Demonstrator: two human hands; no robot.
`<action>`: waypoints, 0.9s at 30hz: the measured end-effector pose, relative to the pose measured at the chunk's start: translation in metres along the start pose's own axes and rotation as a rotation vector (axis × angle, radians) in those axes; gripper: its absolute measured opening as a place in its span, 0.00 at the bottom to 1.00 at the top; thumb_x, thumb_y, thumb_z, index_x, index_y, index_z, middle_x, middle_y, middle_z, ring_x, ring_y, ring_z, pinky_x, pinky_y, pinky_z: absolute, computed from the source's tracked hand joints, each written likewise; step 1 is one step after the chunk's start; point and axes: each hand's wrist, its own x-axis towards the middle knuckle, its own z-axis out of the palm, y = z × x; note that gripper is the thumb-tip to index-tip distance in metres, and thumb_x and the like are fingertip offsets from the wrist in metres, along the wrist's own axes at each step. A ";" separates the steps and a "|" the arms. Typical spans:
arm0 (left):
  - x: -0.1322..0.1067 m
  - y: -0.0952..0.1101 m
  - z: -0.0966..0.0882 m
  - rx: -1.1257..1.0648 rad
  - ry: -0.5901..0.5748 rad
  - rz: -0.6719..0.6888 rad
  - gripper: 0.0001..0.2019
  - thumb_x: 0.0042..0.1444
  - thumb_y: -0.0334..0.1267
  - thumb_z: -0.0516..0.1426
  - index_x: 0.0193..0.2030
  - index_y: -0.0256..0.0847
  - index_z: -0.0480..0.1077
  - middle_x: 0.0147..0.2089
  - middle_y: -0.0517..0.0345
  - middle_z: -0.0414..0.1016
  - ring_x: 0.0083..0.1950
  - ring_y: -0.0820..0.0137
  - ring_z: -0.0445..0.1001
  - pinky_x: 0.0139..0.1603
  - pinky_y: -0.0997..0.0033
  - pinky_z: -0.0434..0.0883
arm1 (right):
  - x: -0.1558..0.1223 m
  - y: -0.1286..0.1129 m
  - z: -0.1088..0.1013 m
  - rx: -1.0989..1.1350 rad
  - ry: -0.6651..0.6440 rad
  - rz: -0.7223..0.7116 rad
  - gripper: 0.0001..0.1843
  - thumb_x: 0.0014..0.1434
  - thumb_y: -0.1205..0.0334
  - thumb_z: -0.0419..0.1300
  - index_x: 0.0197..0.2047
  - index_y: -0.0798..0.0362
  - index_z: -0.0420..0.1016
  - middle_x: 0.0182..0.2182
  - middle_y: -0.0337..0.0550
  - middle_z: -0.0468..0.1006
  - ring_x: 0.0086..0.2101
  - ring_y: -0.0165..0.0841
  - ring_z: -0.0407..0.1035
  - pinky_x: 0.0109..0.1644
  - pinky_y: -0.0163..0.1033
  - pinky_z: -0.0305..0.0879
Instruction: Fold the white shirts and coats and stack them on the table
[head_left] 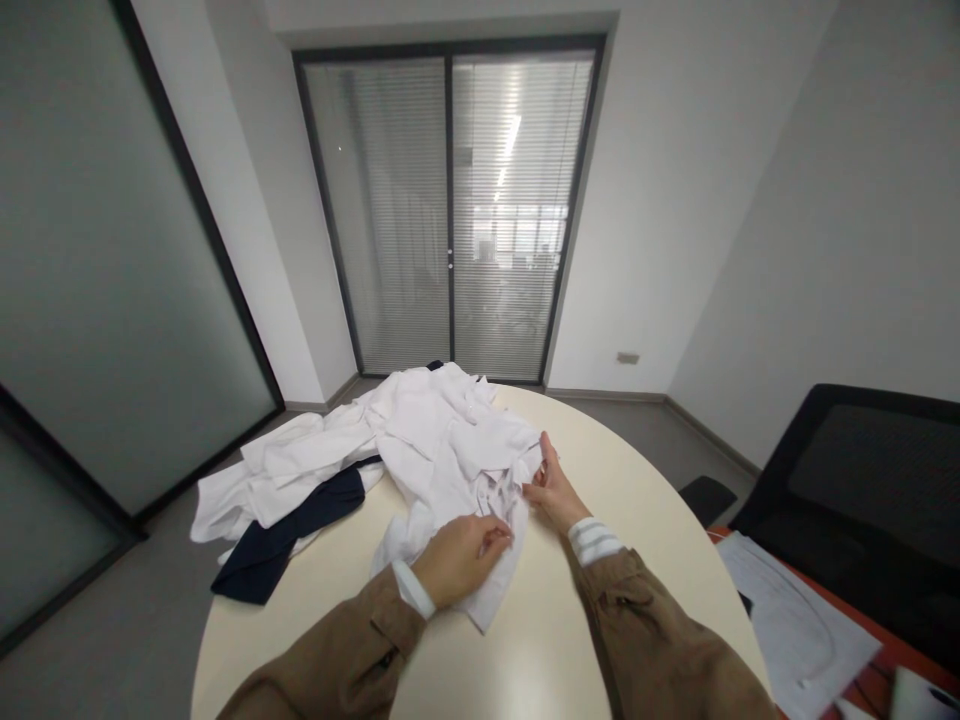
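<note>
A crumpled white shirt (435, 430) is spread over the far and middle part of the round table, its long sleeve stretching to the left. My left hand (461, 560) lies over the near part of the cloth, fingers curled and pinched together on the fabric; the exact spot they grip is partly hidden. On the right side of the shirt, my right hand (553, 492) has its edge between thumb and fingers, close to an opening with folds. Under the sleeve at the left lies a dark navy garment piece (300, 535).
The cream round table (630, 520) curves away at the right. Beyond its right edge stand a black mesh chair (862, 500) and a red-orange surface with a white paper sheet (795, 620). A glazed door with blinds (450, 220) is at the back.
</note>
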 end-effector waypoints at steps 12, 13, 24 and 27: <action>-0.014 -0.012 -0.004 0.413 -0.012 0.128 0.28 0.55 0.53 0.62 0.62 0.48 0.68 0.65 0.46 0.65 0.67 0.50 0.60 0.63 0.47 0.63 | 0.017 0.016 -0.041 -0.230 0.381 -0.010 0.37 0.48 0.64 0.58 0.64 0.54 0.65 0.60 0.53 0.72 0.54 0.41 0.72 0.58 0.48 0.69; -0.014 -0.010 -0.006 0.423 -0.014 0.175 0.27 0.55 0.53 0.62 0.60 0.49 0.70 0.62 0.47 0.67 0.65 0.51 0.62 0.63 0.47 0.62 | 0.017 0.017 -0.040 -0.260 0.330 -0.015 0.37 0.48 0.63 0.58 0.63 0.54 0.66 0.60 0.52 0.71 0.55 0.41 0.71 0.61 0.49 0.67; -0.011 0.013 0.003 0.248 -0.240 0.556 0.15 0.67 0.42 0.51 0.55 0.44 0.74 0.44 0.53 0.81 0.46 0.65 0.76 0.53 0.64 0.69 | 0.018 0.032 -0.047 -0.599 0.209 -0.058 0.41 0.38 0.76 0.52 0.60 0.57 0.72 0.65 0.53 0.65 0.67 0.40 0.55 0.72 0.48 0.45; -0.016 0.018 0.000 0.222 -0.204 0.531 0.16 0.65 0.43 0.53 0.57 0.46 0.72 0.55 0.52 0.76 0.56 0.62 0.72 0.58 0.61 0.66 | 0.016 0.029 -0.046 -0.643 0.223 -0.056 0.41 0.40 0.77 0.52 0.60 0.56 0.72 0.65 0.50 0.66 0.66 0.38 0.57 0.72 0.46 0.47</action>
